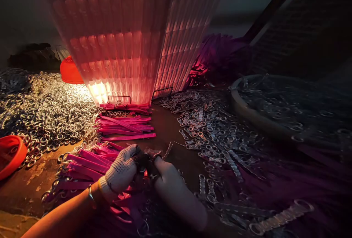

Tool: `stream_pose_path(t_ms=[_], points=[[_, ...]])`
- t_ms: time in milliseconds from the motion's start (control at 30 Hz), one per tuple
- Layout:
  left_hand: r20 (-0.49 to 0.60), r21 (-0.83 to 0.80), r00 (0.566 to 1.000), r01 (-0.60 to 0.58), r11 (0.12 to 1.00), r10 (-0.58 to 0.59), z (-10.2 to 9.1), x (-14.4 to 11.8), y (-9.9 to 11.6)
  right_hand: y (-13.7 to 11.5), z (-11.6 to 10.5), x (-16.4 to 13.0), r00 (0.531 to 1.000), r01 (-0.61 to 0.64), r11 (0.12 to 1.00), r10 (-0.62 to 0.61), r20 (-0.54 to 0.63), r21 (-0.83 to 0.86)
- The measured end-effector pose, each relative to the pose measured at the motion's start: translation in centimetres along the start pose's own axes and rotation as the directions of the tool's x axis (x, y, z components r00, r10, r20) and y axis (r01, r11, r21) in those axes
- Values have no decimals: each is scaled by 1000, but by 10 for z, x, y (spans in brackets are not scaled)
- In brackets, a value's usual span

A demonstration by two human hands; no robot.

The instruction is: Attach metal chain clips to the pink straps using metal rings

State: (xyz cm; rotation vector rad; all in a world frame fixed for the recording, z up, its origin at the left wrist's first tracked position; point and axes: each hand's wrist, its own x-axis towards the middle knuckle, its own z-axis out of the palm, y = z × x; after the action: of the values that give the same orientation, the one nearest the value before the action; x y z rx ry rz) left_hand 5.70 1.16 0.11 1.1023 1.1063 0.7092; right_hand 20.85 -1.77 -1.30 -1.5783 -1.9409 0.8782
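My left hand [121, 170], in a white dotted glove with a bracelet at the wrist, is closed at the centre front. Close beside it, my right hand [172, 183], also in a pale glove, is closed with its thumb forward. Between the hands is a dark bunched shape [145, 163] that shadow keeps me from making out. A thin, notched strip [167, 150] sticks up just beyond the right thumb. Magenta straps [86, 163] with metal rings at their ends lie under and left of my left hand. More magenta straps [126, 126] lie in a stack farther back.
A tall translucent ribbed panel [118, 47] stands behind the straps, lit from its left by an orange-red lamp [72, 70]. Metal rings [60, 113] heap up at left near an orange-red bowl [20, 153]. Ringed metal strips [211, 124] spread rightward toward a wide basin [247, 107].
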Motion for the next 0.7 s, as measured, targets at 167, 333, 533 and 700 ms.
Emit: stream_pose_path(t_ms=[167,333,533,700], points=[[251,-380,963,188,906,-94,-22,31,7,34,-12,39,976,-24,938,96,-193,345],[410,-658,907,367,658,-96,-44,47,1,80,-12,99,951,-193,934,253,-175,300],[482,-611,856,482,628,-187,-35,42,-15,87,8,108,946,-201,886,286,-154,417],[266,-513,953,269,815,-147,-29,29,-1,45,-10,57,991,-79,821,126,-45,565]])
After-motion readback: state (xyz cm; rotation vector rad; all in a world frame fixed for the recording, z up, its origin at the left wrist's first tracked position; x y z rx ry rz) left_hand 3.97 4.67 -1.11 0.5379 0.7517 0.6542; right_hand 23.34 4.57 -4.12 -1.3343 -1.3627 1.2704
